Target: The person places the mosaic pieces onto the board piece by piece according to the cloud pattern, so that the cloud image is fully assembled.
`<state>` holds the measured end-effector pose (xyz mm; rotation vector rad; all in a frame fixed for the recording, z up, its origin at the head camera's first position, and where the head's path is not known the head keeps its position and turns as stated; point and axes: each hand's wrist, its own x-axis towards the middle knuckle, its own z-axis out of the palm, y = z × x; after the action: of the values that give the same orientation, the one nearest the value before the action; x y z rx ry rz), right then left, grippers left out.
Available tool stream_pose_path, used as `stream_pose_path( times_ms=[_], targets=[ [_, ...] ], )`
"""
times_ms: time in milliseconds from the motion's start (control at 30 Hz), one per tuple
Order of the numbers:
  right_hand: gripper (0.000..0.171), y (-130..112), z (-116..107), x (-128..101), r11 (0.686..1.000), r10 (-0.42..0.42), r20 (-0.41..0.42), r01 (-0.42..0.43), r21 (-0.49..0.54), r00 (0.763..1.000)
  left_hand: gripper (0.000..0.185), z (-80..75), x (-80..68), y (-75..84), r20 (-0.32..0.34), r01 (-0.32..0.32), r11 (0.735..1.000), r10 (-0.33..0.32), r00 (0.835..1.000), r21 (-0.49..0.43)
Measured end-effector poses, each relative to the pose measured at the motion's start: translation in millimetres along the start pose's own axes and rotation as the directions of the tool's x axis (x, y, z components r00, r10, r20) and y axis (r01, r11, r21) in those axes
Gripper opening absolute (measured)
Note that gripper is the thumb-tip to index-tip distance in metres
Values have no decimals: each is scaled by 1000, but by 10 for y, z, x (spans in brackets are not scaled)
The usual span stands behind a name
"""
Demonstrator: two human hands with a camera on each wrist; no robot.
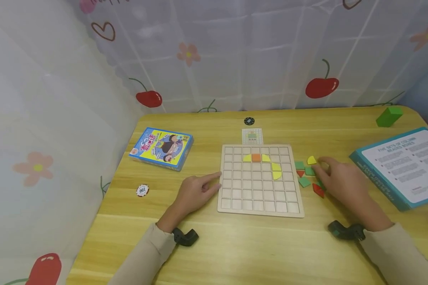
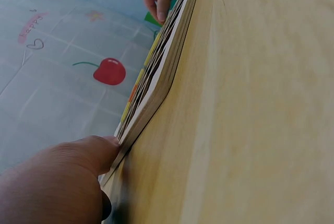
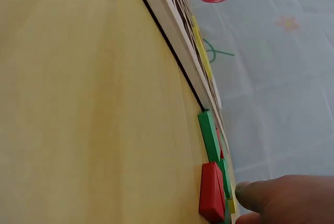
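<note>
A wooden grid board (image 1: 260, 204) lies in the middle of the table, holding an orange square (image 1: 256, 157) and several yellow curved pieces (image 1: 276, 171). My left hand (image 1: 196, 192) rests flat on the table with its fingertips against the board's left edge (image 2: 151, 104). My right hand (image 1: 340, 180) lies over a cluster of loose green (image 1: 304, 182), red (image 1: 318, 190) and yellow (image 1: 312, 160) tiles right of the board. Its fingers are loosely bent and touch the green tiles (image 3: 210, 135); a red tile (image 3: 211, 191) lies just beside them. Whether it pinches one is hidden.
A pattern card (image 1: 252, 135) and a black disc (image 1: 249, 121) lie behind the board. A blue card box (image 1: 161, 147) and a "100" chip (image 1: 142, 190) sit at left. A teal-edged instruction box (image 1: 403, 166) and a green block (image 1: 388, 116) sit at right. Cherry-print curtains surround the table.
</note>
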<state>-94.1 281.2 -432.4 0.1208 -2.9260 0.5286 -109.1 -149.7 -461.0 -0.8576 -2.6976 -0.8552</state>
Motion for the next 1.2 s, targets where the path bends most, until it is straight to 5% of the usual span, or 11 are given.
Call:
stream_pose_path(
  times_ms=[367, 833, 1200],
  targets=[
    [42, 12, -62, 232, 999, 5, 176, -11, 33, 984, 35, 14, -6, 28, 1, -2, 1000, 2, 1000, 2],
    [44, 17, -73, 309, 987, -14, 175, 41, -153, 985, 35, 3, -4, 20, -12, -4, 1000, 4, 1000, 8],
    [37, 29, -53, 287, 990, -1, 166, 25, -140, 986, 35, -8, -1, 26, -14, -14, 1000, 14, 1000, 7]
  ],
)
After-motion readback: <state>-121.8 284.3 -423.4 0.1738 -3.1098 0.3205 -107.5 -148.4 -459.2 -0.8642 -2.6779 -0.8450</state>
